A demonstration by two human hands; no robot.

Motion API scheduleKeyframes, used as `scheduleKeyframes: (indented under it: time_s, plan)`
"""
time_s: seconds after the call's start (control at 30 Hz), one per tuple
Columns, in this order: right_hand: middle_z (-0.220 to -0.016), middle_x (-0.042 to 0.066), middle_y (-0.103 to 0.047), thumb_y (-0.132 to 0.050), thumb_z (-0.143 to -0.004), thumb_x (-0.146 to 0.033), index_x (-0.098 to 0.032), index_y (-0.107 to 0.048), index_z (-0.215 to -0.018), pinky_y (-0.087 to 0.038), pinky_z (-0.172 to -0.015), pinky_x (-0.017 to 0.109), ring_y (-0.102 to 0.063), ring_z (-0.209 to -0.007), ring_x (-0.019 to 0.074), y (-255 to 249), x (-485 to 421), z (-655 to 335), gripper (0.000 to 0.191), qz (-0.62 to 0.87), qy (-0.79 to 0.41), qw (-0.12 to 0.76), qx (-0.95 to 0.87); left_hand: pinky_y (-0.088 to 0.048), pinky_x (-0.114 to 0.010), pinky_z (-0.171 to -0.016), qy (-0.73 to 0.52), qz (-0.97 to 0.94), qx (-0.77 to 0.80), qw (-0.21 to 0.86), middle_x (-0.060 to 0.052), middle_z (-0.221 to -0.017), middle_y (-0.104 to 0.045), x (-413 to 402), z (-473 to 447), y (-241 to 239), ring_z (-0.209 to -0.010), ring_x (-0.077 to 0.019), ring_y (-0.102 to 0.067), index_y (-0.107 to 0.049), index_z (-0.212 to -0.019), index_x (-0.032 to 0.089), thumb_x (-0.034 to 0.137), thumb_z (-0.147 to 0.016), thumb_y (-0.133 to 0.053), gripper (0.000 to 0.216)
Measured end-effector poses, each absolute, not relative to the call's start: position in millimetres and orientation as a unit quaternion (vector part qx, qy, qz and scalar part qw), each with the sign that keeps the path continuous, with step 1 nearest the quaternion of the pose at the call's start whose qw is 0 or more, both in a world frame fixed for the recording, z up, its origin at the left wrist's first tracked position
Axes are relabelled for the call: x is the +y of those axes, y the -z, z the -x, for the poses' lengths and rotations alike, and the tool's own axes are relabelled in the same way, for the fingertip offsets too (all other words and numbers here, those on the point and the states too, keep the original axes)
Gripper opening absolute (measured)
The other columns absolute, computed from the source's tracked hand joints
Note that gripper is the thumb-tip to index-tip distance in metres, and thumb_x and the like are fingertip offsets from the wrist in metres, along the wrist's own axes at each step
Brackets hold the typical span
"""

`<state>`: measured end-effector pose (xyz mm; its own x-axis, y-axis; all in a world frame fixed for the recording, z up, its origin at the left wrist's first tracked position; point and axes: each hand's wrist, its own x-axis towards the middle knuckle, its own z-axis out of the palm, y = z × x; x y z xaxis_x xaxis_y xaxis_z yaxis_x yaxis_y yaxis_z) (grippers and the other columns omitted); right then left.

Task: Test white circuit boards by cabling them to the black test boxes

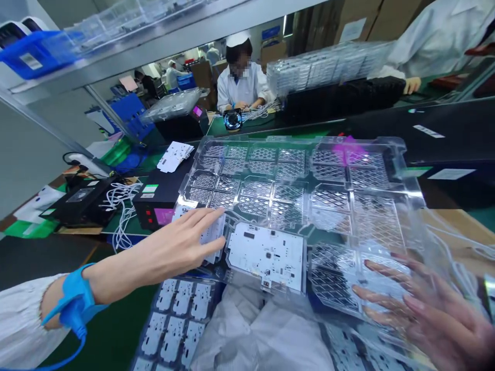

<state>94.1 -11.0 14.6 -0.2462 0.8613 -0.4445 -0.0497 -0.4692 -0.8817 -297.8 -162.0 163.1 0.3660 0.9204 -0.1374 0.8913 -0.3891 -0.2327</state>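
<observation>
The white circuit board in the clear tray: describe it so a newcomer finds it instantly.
Find the big clear plastic tray of diamond-patterned pockets. On its near edge, just right of the left hand, lies the white circuit board; the neighbouring pockets look empty.

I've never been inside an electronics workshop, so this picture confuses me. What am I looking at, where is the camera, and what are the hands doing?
The camera sits on a worker's head, looking down at their two bare hands. The left hand, with a blue strap on its wrist, lays a white circuit board into a large clear plastic tray with diamond-patterned pockets. A second white circuit board already lies in the next pocket. The right hand supports the tray's near corner from underneath, seen through the plastic. Below lies a panel of small white boards. Across the green bench, a person in a white coat works.
</observation>
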Motion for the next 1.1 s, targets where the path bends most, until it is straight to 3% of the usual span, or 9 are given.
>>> scheduleKeyframes:
  time_s: [0.13, 0.23, 0.37, 0.47, 0.57, 0.67, 0.8, 0.97, 1.1]
  plan:
    - [-0.155, 0.016, -0.055, -0.091, -0.062, -0.050, -0.043, -0.056, -0.141, -0.068, -0.066, 0.046, -0.073, -0.104, 0.0494, -20.9, -8.8, -88.6, 0.086, 0.510, -0.704, 0.328, -0.369, -0.055, -0.057, -0.107, -0.114, 0.821, -0.559, 0.000, -0.015, -0.168, -0.032, -154.9, 311.4, -180.6, -0.142, -0.0435, -0.049, -0.054, -0.147, 0.037, 0.014, -0.082, -0.076, 0.072]
    - [-0.153, 0.015, -0.057, -0.089, -0.070, -0.047, -0.040, -0.057, -0.140, -0.069, -0.072, 0.044, -0.073, -0.108, 0.0469, -23.2, -10.4, -85.5, 0.077, 0.482, -0.715, 0.335, -0.381, -0.061, -0.046, -0.099, -0.124, 0.806, -0.577, -0.049, -0.011, -0.168, -0.032, -149.4, 320.7, -195.1, -0.128, -0.0371, -0.062, -0.065, -0.138, 0.038, 0.025, -0.085, -0.076, 0.056]
    - [-0.147, 0.013, -0.063, -0.093, -0.063, -0.044, -0.040, -0.059, -0.134, -0.070, -0.067, 0.043, -0.075, -0.102, 0.0456, -25.3, -14.2, -82.2, 0.079, 0.443, -0.730, 0.354, -0.383, -0.063, -0.038, -0.085, -0.108, 0.776, -0.619, -0.059, -0.005, -0.166, -0.036, -139.7, 307.2, -215.0, -0.100, -0.0240, -0.071, -0.066, -0.136, 0.042, 0.033, -0.089, -0.072, 0.048]
    - [-0.146, 0.012, -0.064, -0.092, -0.068, -0.043, -0.038, -0.056, -0.133, -0.071, -0.071, 0.046, -0.076, -0.103, 0.0441, -30.7, -17.6, -77.2, 0.074, 0.408, -0.748, 0.353, -0.387, -0.061, -0.044, -0.096, -0.099, 0.802, -0.588, -0.028, -0.005, -0.166, -0.036, -128.2, 267.9, -219.6, -0.118, -0.0312, -0.067, -0.067, -0.135, 0.038, 0.034, -0.088, -0.074, 0.047]
    - [-0.143, 0.012, -0.065, -0.088, -0.077, -0.042, -0.034, -0.054, -0.133, -0.071, -0.074, 0.044, -0.076, -0.103, 0.0410, -37.7, -21.0, -70.7, 0.066, 0.377, -0.758, 0.361, -0.391, -0.055, -0.053, -0.106, -0.128, 0.836, -0.533, 0.007, -0.016, -0.160, -0.044, -115.0, 219.7, -206.4, -0.138, -0.0409, -0.054, -0.072, -0.122, 0.023, 0.027, -0.083, -0.078, 0.039]
    - [-0.139, 0.011, -0.067, -0.088, -0.077, -0.041, -0.033, -0.051, -0.132, -0.071, -0.074, 0.043, -0.077, -0.100, 0.0383, -42.5, -23.6, -66.3, 0.067, 0.362, -0.761, 0.373, -0.390, -0.053, -0.057, -0.106, -0.185, 0.849, -0.494, 0.015, -0.023, -0.155, -0.048, -104.8, 186.8, -183.9, -0.138, -0.0451, -0.053, -0.069, -0.118, 0.017, 0.017, -0.078, -0.080, 0.041]
    - [-0.138, 0.012, -0.068, -0.088, -0.077, -0.037, -0.031, -0.049, -0.131, -0.071, -0.076, 0.043, -0.079, -0.098, 0.0351, -46.4, -26.2, -63.8, 0.067, 0.349, -0.766, 0.379, -0.384, -0.051, -0.062, -0.106, -0.205, 0.841, -0.498, 0.040, -0.028, -0.159, -0.041, -100.9, 176.2, -164.7, -0.138, -0.0506, -0.052, -0.067, -0.117, 0.014, 0.011, -0.074, -0.081, 0.045]
    - [-0.136, 0.012, -0.069, -0.087, -0.079, -0.038, -0.030, -0.050, -0.127, -0.071, -0.077, 0.045, -0.079, -0.098, 0.0345, -47.9, -28.2, -60.3, 0.062, 0.331, -0.774, 0.382, -0.381, -0.050, -0.066, -0.105, -0.211, 0.824, -0.519, 0.080, -0.030, -0.161, -0.037, -103.5, 177.5, -164.0, -0.139, -0.0523, -0.050, -0.065, -0.120, 0.014, 0.008, -0.077, -0.077, 0.045]
    - [-0.135, 0.010, -0.069, -0.086, -0.079, -0.035, -0.029, -0.049, -0.127, -0.071, -0.076, 0.043, -0.079, -0.098, 0.0337, -46.7, -29.3, -57.4, 0.061, 0.306, -0.777, 0.394, -0.384, -0.052, -0.060, -0.106, -0.208, 0.828, -0.517, 0.063, -0.026, -0.157, -0.044, -100.9, 182.2, -173.9, -0.138, -0.0458, -0.053, -0.064, -0.128, 0.019, 0.007, -0.079, -0.074, 0.051]
